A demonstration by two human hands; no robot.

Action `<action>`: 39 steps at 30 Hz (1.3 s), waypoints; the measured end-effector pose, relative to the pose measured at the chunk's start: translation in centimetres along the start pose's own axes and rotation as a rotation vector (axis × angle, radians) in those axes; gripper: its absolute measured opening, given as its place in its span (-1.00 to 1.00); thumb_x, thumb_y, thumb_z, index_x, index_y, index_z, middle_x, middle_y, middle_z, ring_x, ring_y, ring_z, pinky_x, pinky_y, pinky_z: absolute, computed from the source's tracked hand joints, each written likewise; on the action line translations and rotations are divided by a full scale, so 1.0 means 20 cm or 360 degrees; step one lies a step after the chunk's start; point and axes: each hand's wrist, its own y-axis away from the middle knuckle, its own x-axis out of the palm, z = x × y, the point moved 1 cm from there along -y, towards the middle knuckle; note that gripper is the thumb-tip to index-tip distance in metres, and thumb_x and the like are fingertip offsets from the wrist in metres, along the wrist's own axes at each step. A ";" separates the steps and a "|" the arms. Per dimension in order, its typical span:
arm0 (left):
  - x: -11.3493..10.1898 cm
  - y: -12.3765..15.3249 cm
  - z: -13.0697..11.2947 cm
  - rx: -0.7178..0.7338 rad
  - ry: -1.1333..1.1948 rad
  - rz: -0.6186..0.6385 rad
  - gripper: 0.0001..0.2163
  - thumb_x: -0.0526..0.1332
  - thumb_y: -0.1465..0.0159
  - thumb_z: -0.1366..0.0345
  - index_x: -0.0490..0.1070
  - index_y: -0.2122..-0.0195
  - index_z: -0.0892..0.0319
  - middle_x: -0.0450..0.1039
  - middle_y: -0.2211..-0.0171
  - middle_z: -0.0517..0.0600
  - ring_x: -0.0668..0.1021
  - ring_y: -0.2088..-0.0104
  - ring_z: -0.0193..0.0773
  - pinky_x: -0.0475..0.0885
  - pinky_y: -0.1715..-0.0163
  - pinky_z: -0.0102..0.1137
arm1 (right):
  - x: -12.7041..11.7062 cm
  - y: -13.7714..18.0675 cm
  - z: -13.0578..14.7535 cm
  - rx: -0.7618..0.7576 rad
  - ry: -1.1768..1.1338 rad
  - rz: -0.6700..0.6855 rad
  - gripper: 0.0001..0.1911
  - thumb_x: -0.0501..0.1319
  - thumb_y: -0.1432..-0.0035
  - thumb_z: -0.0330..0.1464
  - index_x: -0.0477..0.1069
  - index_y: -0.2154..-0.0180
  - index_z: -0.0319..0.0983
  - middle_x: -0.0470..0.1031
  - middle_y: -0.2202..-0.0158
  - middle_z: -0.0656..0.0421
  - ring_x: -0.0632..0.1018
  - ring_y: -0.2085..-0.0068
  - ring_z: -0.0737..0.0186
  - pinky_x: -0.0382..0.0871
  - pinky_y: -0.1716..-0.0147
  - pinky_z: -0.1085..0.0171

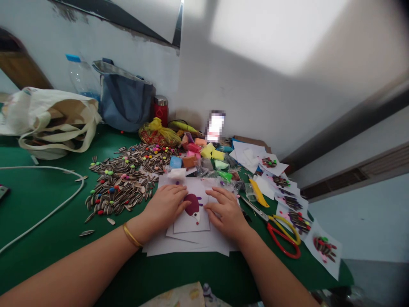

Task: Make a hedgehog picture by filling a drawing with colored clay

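Note:
On a small white sheet of paper (191,225) lies a flat maroon clay figure (192,205), with a white pointed head, a dark eye, a red nose tip and small purple legs. My left hand (168,205) rests on the paper's left side, fingers stretched out and the thumb at the edge of the maroon clay. From the right, my right hand (226,209) reaches in with its fingers apart, their tips beside the purple legs. Neither hand holds anything that I can see. Larger white sheets (188,248) lie beneath. A lump of white clay (177,174) sits just beyond.
Sunflower seeds (128,179) mixed with coloured bits spread at left. Clay packets (189,161) are heaped behind the paper. Scissors (283,232), a yellow cutter (258,192) and seed-decorated cards (324,249) lie at right. Bags (126,102), a bottle (81,76) and a phone (215,126) stand behind.

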 end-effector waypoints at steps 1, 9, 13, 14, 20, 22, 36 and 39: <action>0.00 0.00 0.00 0.0001 -0.0001 0.0000 -0.71 0.17 -0.36 0.18 0.47 -0.05 0.15 0.51 -0.10 0.11 0.50 -0.10 0.03 0.34 -0.10 -0.05 | 0.00 0.00 0.00 -0.0002 0.0005 0.0013 -0.77 0.23 -0.19 -0.38 0.58 0.13 -0.06 0.45 -0.16 0.16 0.33 -0.24 -0.01 0.21 -0.18 -0.04; 0.01 0.00 0.01 -0.0008 0.0035 -0.0028 -0.71 0.20 -0.35 0.18 0.47 -0.04 0.13 0.51 -0.08 0.10 0.51 -0.10 0.02 0.33 -0.10 -0.07 | 0.01 0.00 0.02 -0.0025 0.0083 0.0156 -0.65 0.22 -0.19 -0.39 0.54 0.00 -0.03 0.37 -0.24 0.10 0.30 -0.27 -0.05 0.20 -0.18 -0.10; 0.01 -0.01 0.00 -0.0006 0.0022 -0.0020 -0.71 0.20 -0.35 0.19 0.48 -0.04 0.14 0.51 -0.09 0.11 0.51 -0.09 0.02 0.34 -0.10 -0.07 | 0.01 0.00 0.02 -0.0030 0.0054 0.0140 -0.66 0.21 -0.19 -0.39 0.55 0.00 -0.04 0.36 -0.25 0.11 0.29 -0.27 -0.04 0.19 -0.19 -0.09; 0.01 -0.01 0.00 -0.0006 0.0019 -0.0015 -0.71 0.20 -0.35 0.19 0.47 -0.04 0.15 0.51 -0.09 0.11 0.51 -0.09 0.02 0.34 -0.10 -0.06 | 0.01 0.00 0.01 -0.0031 0.0041 0.0122 -0.66 0.20 -0.20 -0.39 0.54 0.00 -0.05 0.36 -0.25 0.12 0.29 -0.28 -0.03 0.19 -0.19 -0.08; 0.01 0.00 0.00 -0.0001 -0.0003 -0.0015 -0.71 0.19 -0.35 0.20 0.47 -0.05 0.17 0.52 -0.08 0.11 0.51 -0.10 0.02 0.34 -0.10 -0.06 | 0.00 0.00 0.00 -0.0020 0.0018 0.0089 -0.65 0.20 -0.20 -0.39 0.54 0.00 -0.04 0.37 -0.24 0.15 0.28 -0.28 -0.02 0.18 -0.21 -0.05; 0.01 0.00 0.00 0.0005 0.0000 -0.0020 -0.71 0.19 -0.36 0.20 0.47 -0.05 0.16 0.52 -0.08 0.11 0.51 -0.09 0.02 0.35 -0.10 -0.05 | 0.01 0.00 0.00 -0.0024 0.0019 0.0128 -0.64 0.21 -0.18 -0.40 0.54 -0.01 -0.04 0.36 -0.25 0.14 0.28 -0.28 -0.02 0.16 -0.22 -0.06; 0.01 0.00 0.00 -0.0005 0.0017 -0.0018 -0.71 0.18 -0.36 0.19 0.47 -0.05 0.16 0.51 -0.09 0.10 0.50 -0.10 0.01 0.33 -0.10 -0.06 | 0.00 0.00 0.01 -0.0020 0.0003 0.0086 -0.68 0.21 -0.20 -0.38 0.56 0.03 -0.02 0.37 -0.24 0.15 0.27 -0.29 -0.02 0.15 -0.21 -0.05; 0.01 0.00 0.01 -0.0010 0.0028 -0.0017 -0.71 0.18 -0.36 0.19 0.47 -0.05 0.15 0.50 -0.10 0.09 0.50 -0.10 0.00 0.33 -0.10 -0.06 | 0.01 0.00 0.02 -0.0022 0.0035 0.0146 -0.68 0.22 -0.19 -0.39 0.57 0.05 -0.01 0.37 -0.24 0.13 0.28 -0.28 -0.04 0.15 -0.20 -0.08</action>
